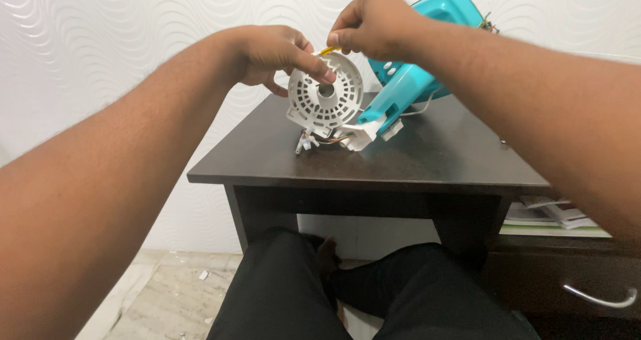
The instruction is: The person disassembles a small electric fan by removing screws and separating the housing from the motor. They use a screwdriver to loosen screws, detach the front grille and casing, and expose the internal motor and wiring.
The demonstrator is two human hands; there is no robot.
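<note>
Above the far side of a dark table (427, 159), the left hand (274, 53) grips a white round vented cover (325, 96) by its rim; the right hand (374, 23) pinches a yellow wire (327, 49) at its top; a turquoise appliance body (417, 73) sits just right.

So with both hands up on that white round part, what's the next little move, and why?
Probably a gentle pull on the yellow wire with the right hand, while the left hand steadies the white disc. The right fingertips pinch the wire at the disc's top rim, and the disc is held upright above the table, joined to the blue housing.
</note>
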